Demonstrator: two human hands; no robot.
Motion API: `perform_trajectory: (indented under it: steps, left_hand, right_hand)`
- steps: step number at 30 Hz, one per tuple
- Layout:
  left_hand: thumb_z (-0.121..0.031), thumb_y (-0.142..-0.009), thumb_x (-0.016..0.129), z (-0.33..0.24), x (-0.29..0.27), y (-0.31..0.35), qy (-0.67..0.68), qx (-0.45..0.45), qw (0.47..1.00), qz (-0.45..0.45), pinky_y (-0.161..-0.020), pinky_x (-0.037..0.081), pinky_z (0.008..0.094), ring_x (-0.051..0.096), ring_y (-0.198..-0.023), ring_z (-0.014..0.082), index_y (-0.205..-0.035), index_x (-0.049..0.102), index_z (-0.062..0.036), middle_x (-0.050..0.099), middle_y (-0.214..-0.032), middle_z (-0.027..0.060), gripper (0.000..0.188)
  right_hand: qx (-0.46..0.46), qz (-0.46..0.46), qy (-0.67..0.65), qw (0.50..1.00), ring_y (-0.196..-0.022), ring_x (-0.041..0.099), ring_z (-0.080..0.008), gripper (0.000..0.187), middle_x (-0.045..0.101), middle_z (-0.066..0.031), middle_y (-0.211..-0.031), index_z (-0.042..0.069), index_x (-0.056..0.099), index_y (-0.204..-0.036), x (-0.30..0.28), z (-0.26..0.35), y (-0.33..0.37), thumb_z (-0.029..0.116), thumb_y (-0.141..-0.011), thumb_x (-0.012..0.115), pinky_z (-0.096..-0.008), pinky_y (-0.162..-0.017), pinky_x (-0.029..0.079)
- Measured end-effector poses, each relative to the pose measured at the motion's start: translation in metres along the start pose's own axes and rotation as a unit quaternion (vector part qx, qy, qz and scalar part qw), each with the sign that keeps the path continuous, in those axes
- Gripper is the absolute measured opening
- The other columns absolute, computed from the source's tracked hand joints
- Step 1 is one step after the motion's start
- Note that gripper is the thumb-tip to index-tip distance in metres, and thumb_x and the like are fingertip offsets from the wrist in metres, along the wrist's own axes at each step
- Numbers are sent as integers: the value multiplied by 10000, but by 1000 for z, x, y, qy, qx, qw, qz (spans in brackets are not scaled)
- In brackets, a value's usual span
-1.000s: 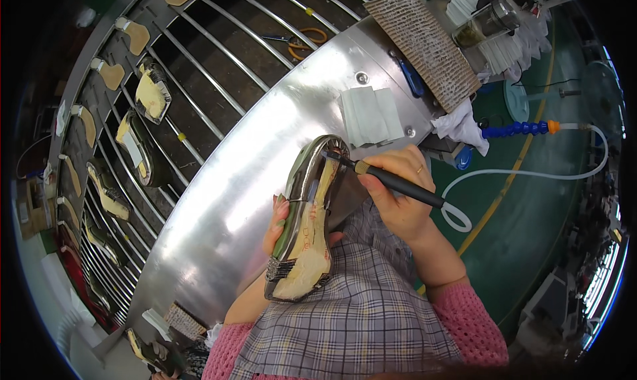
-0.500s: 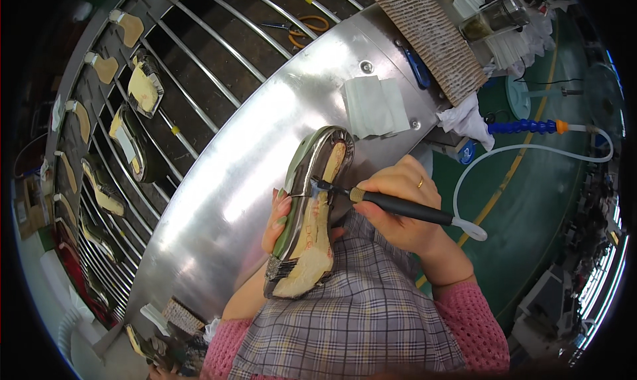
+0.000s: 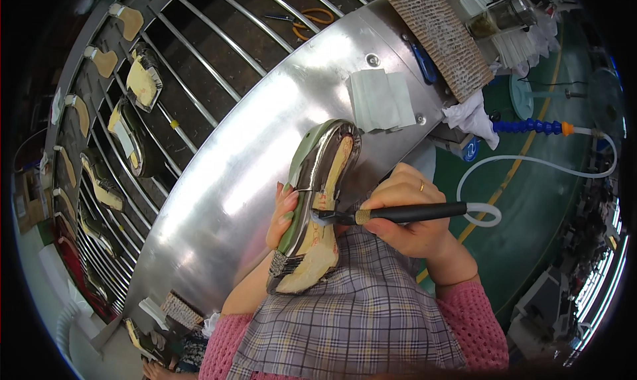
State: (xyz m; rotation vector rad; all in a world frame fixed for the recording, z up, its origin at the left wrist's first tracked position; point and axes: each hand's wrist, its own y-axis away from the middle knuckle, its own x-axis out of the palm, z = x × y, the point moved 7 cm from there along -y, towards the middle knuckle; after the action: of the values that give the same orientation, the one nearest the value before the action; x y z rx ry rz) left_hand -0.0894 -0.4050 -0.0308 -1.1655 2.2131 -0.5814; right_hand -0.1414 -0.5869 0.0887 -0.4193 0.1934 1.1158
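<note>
An unfinished olive-green shoe [image 3: 309,171] rests sole side up above my plaid apron, its toe pointing away and its pale bottom showing. Gripping its left side is my left hand [image 3: 281,221], with part of the fingers hidden behind the shoe. My right hand [image 3: 410,211] is closed round the black handle of a hose-fed brush [image 3: 424,212]. The brush's tip touches the shoe's bottom around its middle. A thin white hose [image 3: 531,158] runs from the handle's end.
Beyond the shoe curves a shiny metal table [image 3: 219,188] bearing pale sheets [image 3: 379,101], a blue cutter [image 3: 423,63] and ridged cardboard [image 3: 438,32]. Several shoes [image 3: 136,138] sit on the barred rack at left. A glass jar [image 3: 501,16] lies at far right. Another person's hand [image 3: 158,371] shows lower left.
The brush tip has moved along the shoe's bottom toward the heel. My right hand has come slightly nearer, and the brush handle lies more level. The left hand keeps its hold.
</note>
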Motion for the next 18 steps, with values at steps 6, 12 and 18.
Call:
perform_trajectory:
  steps: [6, 12, 18]
  left_hand:
    - [-459, -738, 807, -20, 8, -34, -118, 34, 989, 79, -1193, 239, 452, 353, -1386, 271, -1476, 125, -81, 351, -1443, 142, 1073]
    - [-695, -811, 600, -12, 12, -16, -107, 48, 993, 10, -1149, 273, 494, 395, -1366, 290, -1509, 227, -96, 422, -1440, 128, 993]
    - [-540, -780, 733, -19, 14, -27, -163, 62, 983, 64, -1185, 228, 465, 366, -1379, 283, -1492, 139, -58, 382, -1425, 152, 1045]
  right_hand:
    - [80, -74, 19, 994, -606, 541, -130, 142, 649, 1, -709, 73, 698, -784, -8, -14, 5, 140, -746, 818, -274, -539, 383]
    - [-11, -42, 173, 984, -666, 577, -184, 238, 639, -23, -785, 75, 667, -895, -11, 14, 4, 183, -752, 822, -306, -590, 448]
    - [-6, -71, 99, 993, -697, 585, -199, 232, 663, -32, -843, 65, 656, -940, -12, -4, 12, 184, -793, 790, -313, -641, 448]
